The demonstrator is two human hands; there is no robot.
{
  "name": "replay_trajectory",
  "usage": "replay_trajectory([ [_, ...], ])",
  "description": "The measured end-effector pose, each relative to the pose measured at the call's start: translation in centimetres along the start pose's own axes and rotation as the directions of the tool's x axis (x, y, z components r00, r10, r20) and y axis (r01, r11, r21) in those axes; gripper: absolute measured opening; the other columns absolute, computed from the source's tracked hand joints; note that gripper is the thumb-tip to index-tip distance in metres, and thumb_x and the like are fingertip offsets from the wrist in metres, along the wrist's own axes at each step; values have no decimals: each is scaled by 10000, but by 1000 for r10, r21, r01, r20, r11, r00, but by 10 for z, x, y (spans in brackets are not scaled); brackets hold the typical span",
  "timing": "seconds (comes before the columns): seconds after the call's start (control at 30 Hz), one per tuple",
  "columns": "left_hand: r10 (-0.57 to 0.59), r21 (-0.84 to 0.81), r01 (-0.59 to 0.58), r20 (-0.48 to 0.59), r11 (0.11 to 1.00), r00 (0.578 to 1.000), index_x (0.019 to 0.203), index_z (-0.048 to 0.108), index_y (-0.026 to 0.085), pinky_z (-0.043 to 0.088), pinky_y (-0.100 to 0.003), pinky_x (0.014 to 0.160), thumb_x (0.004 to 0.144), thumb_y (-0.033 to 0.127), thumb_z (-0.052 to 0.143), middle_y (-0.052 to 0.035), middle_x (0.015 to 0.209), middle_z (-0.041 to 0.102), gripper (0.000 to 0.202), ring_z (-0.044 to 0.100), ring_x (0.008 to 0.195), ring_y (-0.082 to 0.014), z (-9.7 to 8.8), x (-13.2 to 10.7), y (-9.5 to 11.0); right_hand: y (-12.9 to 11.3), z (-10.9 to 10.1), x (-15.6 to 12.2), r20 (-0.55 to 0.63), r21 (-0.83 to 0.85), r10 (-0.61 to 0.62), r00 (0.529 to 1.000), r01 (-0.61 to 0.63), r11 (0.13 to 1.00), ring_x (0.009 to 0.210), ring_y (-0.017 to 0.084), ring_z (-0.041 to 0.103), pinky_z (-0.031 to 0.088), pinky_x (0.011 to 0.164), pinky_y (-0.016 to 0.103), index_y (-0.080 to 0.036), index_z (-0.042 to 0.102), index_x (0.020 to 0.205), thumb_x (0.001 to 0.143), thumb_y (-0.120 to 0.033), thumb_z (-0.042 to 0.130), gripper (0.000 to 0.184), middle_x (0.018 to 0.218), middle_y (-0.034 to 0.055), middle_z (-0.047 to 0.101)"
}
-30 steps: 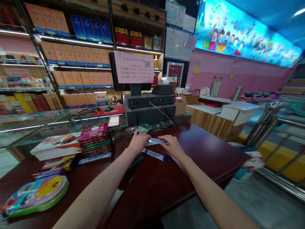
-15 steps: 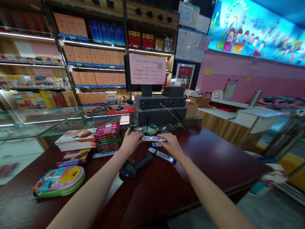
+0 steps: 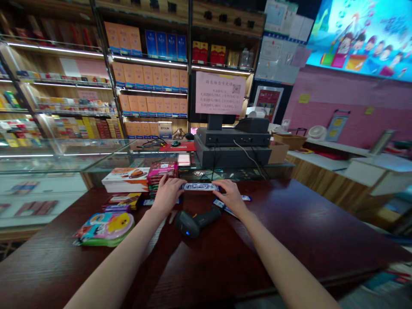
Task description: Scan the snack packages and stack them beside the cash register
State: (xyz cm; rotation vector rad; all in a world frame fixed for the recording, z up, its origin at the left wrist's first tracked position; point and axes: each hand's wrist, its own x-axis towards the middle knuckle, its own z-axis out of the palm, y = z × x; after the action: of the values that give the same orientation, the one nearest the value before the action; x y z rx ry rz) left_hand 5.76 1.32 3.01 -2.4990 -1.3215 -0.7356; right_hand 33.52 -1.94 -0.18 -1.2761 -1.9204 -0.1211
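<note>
Both my hands hold a slim blue-and-white packet [image 3: 200, 186] level above the table. My left hand [image 3: 167, 194] pinches its left end, and my right hand [image 3: 230, 196] grips the right end. Below and between my forearms lies a black barcode scanner [image 3: 193, 225] with a blue light on. Similar slim packets lie on the table: one blue-tipped packet [image 3: 246, 198] beside my right hand, another blue-and-white packet [image 3: 219, 203] partly hidden under it. On the left, one more flat packet [image 3: 149, 202] is partly covered by my left hand.
Left of my hands sit a stack of pink-red snack packs [image 3: 163, 169], a white box [image 3: 125, 180], a yellow-brown pack [image 3: 133, 200] and a colourful chick-shaped pack [image 3: 104, 228]. A cash register [image 3: 231, 143] stands behind on the glass counter [image 3: 106, 165]. Filled shelves rise beyond.
The view has turned left, so the surroundings appear further right. My hands and the held packet have shifted left relative to the scanner. The same grip holds.
</note>
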Motion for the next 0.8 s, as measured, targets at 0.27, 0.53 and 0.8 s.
replay_trajectory([
  [0.27,-81,28,83,-55,996,995,1216,629,312,279,-480,1156,926,232,578,-13,1234,708,306,595,1181,-245,-9,-26,-19,-21,22,10,3,49,-38,999,37,998,1121,266,621,425,967,404,-240,666,1177,904,-219,619,278,1170,72,728],
  [0.53,-142,-63,137,-89,989,986,1266,606,292,390,-440,1069,959,254,536,-61,1335,624,317,557,1230,-243,3,-47,-37,-34,34,12,20,99,-60,998,58,993,1132,252,631,431,961,401,-241,670,1137,917,-200,586,239,1202,64,727],
  [0.8,-159,-315,102,-160,944,974,1295,621,238,496,-386,1001,1004,307,455,-81,1200,651,342,618,1121,-219,25,-55,-46,-34,44,9,-9,217,-1,1000,3,976,1112,242,665,454,968,400,-249,701,1075,948,-291,576,183,1154,57,745],
])
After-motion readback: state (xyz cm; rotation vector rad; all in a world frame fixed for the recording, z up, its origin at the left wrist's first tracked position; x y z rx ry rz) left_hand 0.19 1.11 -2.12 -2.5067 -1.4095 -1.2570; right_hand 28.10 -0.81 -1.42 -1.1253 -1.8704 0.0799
